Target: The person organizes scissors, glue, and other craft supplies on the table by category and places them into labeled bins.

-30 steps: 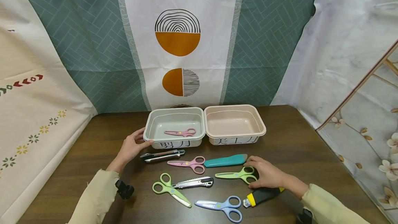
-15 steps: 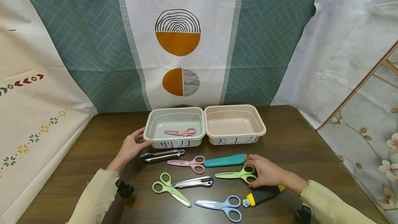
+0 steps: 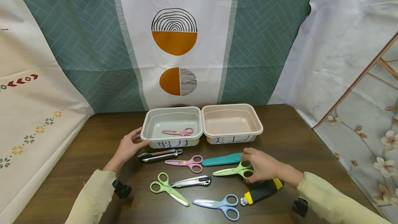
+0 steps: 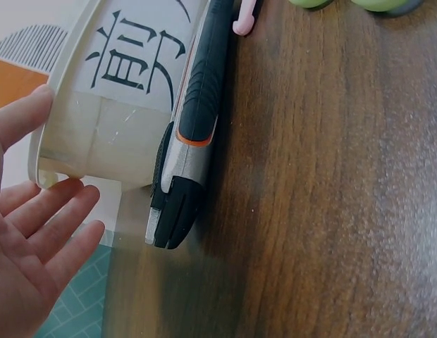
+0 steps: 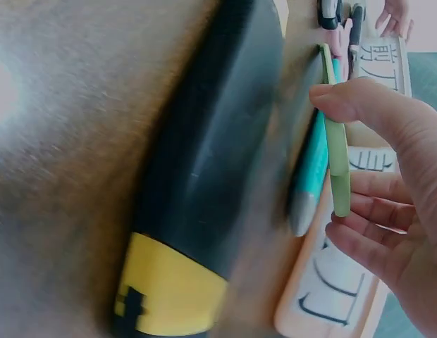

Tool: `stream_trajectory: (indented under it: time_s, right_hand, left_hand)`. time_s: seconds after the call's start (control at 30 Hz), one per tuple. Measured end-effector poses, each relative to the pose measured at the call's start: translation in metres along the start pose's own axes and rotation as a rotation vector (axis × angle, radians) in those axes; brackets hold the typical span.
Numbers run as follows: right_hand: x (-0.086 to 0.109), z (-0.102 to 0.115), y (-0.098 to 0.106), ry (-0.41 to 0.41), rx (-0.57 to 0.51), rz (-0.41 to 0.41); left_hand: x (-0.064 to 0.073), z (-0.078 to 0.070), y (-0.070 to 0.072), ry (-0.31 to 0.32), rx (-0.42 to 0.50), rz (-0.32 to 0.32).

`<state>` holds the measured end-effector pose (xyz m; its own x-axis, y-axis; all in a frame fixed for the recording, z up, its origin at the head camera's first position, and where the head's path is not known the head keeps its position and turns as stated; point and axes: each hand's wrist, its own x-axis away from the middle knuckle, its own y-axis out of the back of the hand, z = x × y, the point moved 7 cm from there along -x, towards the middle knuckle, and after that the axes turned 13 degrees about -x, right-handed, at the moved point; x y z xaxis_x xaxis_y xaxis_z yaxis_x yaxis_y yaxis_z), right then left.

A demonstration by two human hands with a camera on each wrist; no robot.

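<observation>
My right hand pinches the handle loops of light green scissors; in the right wrist view the scissors stand edge-on between thumb and fingers, close over the table. A teal cutter lies just behind them, and a black-and-yellow utility knife lies below the hand. At the left, my left hand holds the corner of a pale grey-green bin, thumb on the rim and fingers at its side. Pink scissors lie inside that bin. A black-and-silver utility knife lies before it.
A beige bin with a written label stands beside the grey-green one. On the brown table lie other pink scissors, a second green pair, a silver-and-black utility knife and blue scissors. Curtains hang behind.
The right hand's grip has tightened on the green scissors, which have shifted slightly in its fingers. The head view has turned slightly. The left hand stays on the bin.
</observation>
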<state>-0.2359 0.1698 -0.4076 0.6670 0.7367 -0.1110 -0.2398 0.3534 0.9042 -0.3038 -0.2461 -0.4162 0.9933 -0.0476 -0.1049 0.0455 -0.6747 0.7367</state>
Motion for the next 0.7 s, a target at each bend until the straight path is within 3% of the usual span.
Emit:
stream_trajectory:
  time_s: [0.17, 0.43, 0.7]
  right_hand:
    - [-0.006, 0.008, 0.007, 0.041, 0.05, -0.003]
    - [-0.014, 0.016, 0.024, 0.013, 0.062, -0.02]
    - [-0.025, 0.025, 0.038, 0.075, 0.121, -0.042]
  left_hand:
    - [-0.001, 0.003, -0.001, 0.003, -0.006, 0.0]
    - [0.0, 0.001, 0.0, -0.013, -0.014, -0.012]
    - [0.0, 0.0, -0.001, -0.005, -0.01, -0.004]
